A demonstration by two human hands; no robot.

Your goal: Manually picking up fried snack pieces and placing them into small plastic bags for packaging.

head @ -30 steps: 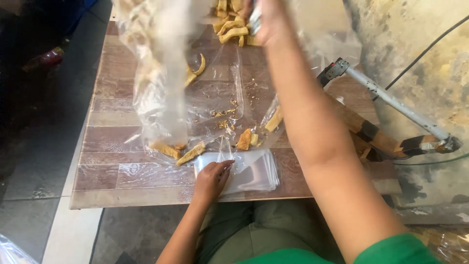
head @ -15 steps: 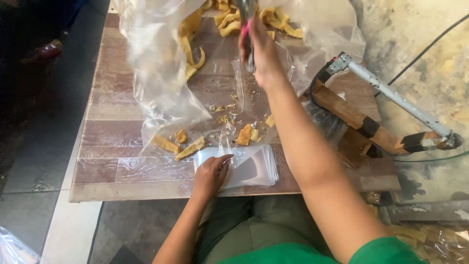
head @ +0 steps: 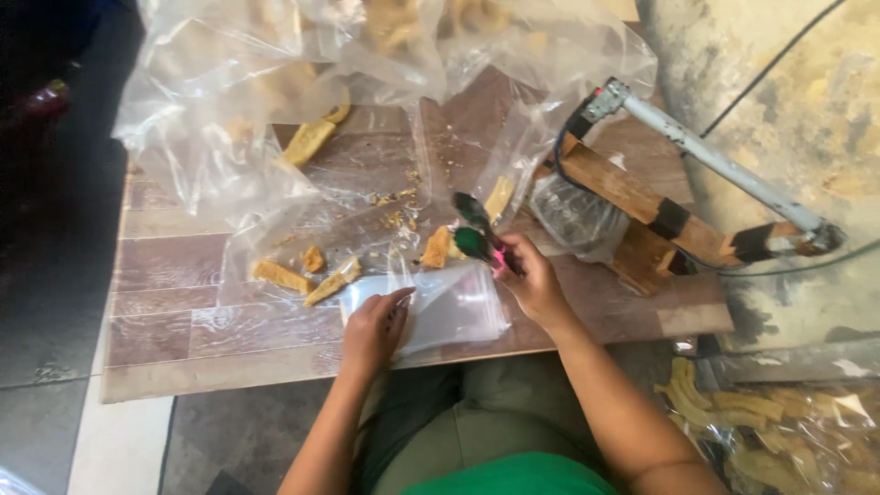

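My left hand [head: 373, 327] rests flat on the left end of a stack of small clear plastic bags [head: 440, 309] near the table's front edge. My right hand [head: 532, 280] is closed around dark green tongs [head: 472, 227], whose tips point away from me over the fried snack pieces. Yellow-brown snack strips [head: 332, 280] lie scattered on a large clear plastic sheet [head: 275, 110] just beyond the bags. Another piece [head: 436, 247] sits right beside the tongs' tips.
The low table [head: 183, 330] has a wood-plank pattern. A wooden and metal heat sealer [head: 678, 197] with a long grey lever stands at the right. A clear bag of more snack strips [head: 779, 440] lies on the floor at lower right.
My right hand came back from the far pile toward me, bringing the tongs down next to the small bags. The left hand stayed on the bag stack. The view shifted.
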